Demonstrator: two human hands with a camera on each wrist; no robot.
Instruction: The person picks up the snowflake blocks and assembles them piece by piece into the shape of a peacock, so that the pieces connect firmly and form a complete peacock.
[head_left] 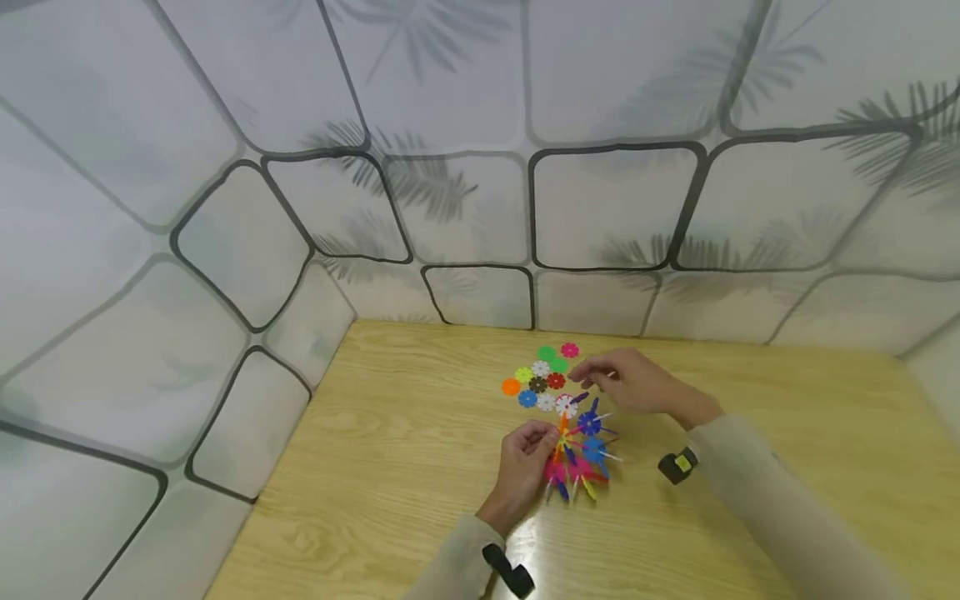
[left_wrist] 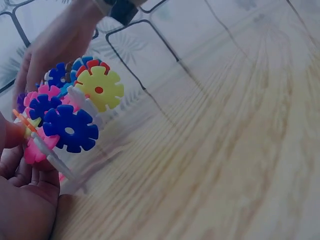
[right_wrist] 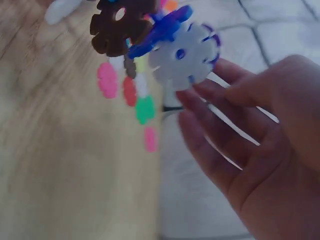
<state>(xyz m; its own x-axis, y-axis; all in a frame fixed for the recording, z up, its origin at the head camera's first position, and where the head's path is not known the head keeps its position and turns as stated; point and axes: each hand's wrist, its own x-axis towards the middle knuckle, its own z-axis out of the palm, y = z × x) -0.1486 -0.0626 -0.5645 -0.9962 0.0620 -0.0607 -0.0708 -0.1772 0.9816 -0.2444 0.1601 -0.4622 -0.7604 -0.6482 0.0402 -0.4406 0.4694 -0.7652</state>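
My left hand [head_left: 521,467] pinches the near left side of a cluster of interlocking notched plastic discs [head_left: 592,450] in pink, blue, white, yellow and other colours. Seen from the left wrist, the thumb and fingers close on a pink disc [left_wrist: 35,151] beside larger blue [left_wrist: 70,128] and yellow discs [left_wrist: 99,89]. My right hand [head_left: 633,381] is at the far side of the cluster, its fingers loosely bent. In the right wrist view its fingertips [right_wrist: 186,97] lie right at the edge of a white disc [right_wrist: 182,55], next to a brown disc [right_wrist: 117,25].
Loose flat discs lie on the wooden table beyond the cluster, among them orange [head_left: 511,387], green [head_left: 546,353], red [head_left: 556,381] and pink [head_left: 570,350]. A patterned wall [head_left: 480,296] borders the table's far edge. Dark straps [head_left: 677,465] circle both wrists.
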